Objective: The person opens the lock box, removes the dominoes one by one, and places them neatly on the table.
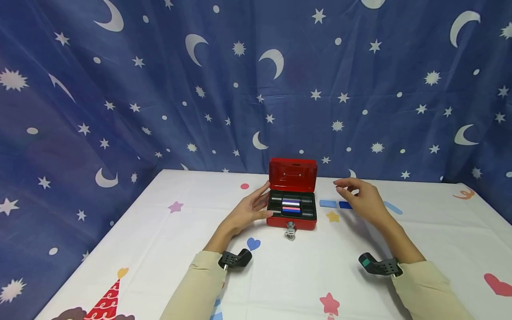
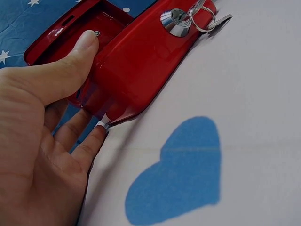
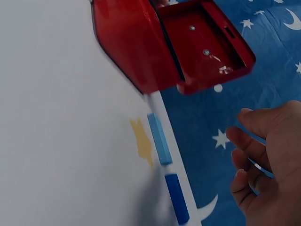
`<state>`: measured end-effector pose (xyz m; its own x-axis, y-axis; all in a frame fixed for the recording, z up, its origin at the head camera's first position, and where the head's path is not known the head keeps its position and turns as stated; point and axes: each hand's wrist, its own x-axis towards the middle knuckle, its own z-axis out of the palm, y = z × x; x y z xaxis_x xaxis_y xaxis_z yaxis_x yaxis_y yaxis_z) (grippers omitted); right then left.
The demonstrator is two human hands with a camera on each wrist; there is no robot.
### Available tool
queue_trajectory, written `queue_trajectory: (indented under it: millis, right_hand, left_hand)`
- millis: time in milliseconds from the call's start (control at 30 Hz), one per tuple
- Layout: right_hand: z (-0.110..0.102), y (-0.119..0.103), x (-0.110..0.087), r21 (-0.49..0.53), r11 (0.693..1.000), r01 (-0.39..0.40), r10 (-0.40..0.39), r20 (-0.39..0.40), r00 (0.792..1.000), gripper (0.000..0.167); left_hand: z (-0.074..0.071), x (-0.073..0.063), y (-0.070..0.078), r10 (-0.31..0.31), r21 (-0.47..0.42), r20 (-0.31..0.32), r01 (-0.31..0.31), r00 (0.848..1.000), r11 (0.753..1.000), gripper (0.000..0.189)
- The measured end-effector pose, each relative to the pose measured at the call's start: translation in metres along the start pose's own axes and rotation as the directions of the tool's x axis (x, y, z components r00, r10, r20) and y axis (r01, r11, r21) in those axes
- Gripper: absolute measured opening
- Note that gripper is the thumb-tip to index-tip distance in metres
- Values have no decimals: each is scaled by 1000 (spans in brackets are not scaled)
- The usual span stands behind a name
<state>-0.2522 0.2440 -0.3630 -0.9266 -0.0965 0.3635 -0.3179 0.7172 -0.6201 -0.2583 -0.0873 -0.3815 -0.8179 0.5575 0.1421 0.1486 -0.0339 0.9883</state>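
A red cash box [image 1: 292,223] stands on the table with its lid [image 1: 293,174] raised. Its black inner tray [image 1: 275,202] has compartments, and several coloured bars [image 1: 291,205] lie in the middle one. A key ring [image 2: 203,19] hangs from the front lock [image 2: 175,21]. My left hand [image 1: 246,211] rests against the box's left side, thumb [image 2: 77,61] at the front corner, fingers extended along the side. To the right of the box, my right hand [image 1: 362,198] hovers above the table, fingers loosely bent with nothing between them. Beneath and beside it lie a light blue bar [image 3: 159,139] and a dark blue bar [image 3: 177,198].
The table has a white cloth [image 1: 296,271] printed with hearts, stars and other figures. Behind it hangs a blue curtain [image 1: 224,80] with moons and stars. The table's back edge runs close behind the box and bars.
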Motion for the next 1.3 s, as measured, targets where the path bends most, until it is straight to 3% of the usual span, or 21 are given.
queue_trajectory:
  millis: [933, 1300]
  right_hand:
    - [32, -38, 14, 72, 997, 5, -13, 110, 994, 25]
    - [47, -47, 14, 91, 995, 41, -55, 149, 987, 26]
  left_hand:
    - [0, -2, 2, -9, 6, 2, 9, 1000, 1000, 85]
    - [0, -2, 2, -19, -2, 5, 19, 1000, 1000, 85]
